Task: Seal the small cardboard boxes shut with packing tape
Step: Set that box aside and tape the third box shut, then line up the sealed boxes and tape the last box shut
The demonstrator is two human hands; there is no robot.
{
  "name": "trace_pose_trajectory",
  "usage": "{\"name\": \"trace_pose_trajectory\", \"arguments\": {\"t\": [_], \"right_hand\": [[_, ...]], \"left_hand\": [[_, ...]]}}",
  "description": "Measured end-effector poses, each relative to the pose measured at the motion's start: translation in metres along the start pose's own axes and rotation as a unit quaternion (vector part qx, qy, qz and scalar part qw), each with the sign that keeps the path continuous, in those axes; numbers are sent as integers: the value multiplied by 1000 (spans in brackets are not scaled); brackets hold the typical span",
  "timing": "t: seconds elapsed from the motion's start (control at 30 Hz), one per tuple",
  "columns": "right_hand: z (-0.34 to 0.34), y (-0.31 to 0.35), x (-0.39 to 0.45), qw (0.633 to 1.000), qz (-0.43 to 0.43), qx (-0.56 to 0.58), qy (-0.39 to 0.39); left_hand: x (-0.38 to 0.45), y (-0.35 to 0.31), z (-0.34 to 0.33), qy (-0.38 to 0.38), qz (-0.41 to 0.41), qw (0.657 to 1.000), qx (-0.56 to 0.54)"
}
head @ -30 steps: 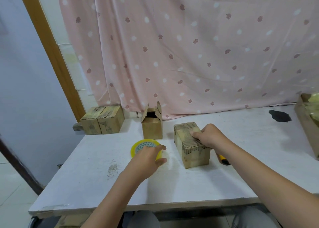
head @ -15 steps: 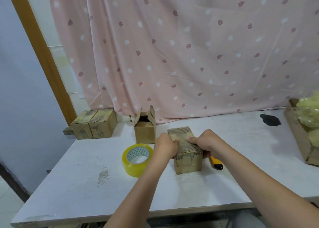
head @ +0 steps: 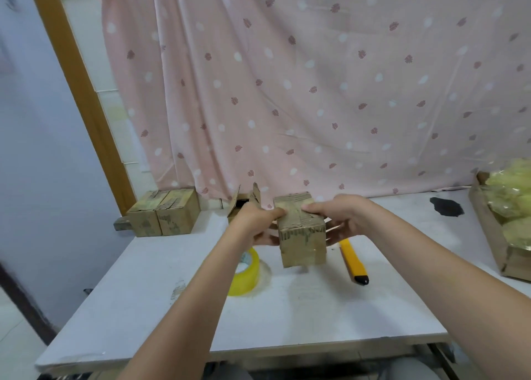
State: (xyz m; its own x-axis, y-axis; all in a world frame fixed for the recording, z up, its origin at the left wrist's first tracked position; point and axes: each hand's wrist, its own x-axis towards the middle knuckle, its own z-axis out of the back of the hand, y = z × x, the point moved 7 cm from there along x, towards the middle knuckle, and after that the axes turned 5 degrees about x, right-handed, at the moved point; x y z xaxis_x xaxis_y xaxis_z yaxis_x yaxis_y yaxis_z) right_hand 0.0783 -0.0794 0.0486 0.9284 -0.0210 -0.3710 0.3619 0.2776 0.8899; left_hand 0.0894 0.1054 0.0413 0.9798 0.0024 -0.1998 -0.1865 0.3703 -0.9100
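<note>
both hands, left hand and right hand, grip closed box from either side, lifted just above table. step: moving it aside, probably. next: open box needs tape roll.

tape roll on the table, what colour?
Yellow: the round roll of clear-yellowish packing tape, partly behind the left forearm, head view.

Tape roll left, yellow knife right — bare table between, near edge.
</note>
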Motion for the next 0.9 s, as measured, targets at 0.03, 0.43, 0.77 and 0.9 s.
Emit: {"name": "trace_pose_trajectory", "arguments": {"t": [0.03, 0.43, 0.77, 0.9], "right_hand": [[-4, 10, -2, 1000, 2, -2, 6], [-129, 97, -19, 991, 85, -47, 93], [-213, 127, 39, 992, 74, -67, 79], [-216, 140, 65, 991, 72, -109, 27]], "left_hand": [[-2, -6, 12, -10, -4, 1000, 7], [-37, -12, 154, -114, -37, 992, 35], [-1, 34, 223, -147, -37, 988, -20], [30, 43, 233, -173, -104, 970, 132]]}}
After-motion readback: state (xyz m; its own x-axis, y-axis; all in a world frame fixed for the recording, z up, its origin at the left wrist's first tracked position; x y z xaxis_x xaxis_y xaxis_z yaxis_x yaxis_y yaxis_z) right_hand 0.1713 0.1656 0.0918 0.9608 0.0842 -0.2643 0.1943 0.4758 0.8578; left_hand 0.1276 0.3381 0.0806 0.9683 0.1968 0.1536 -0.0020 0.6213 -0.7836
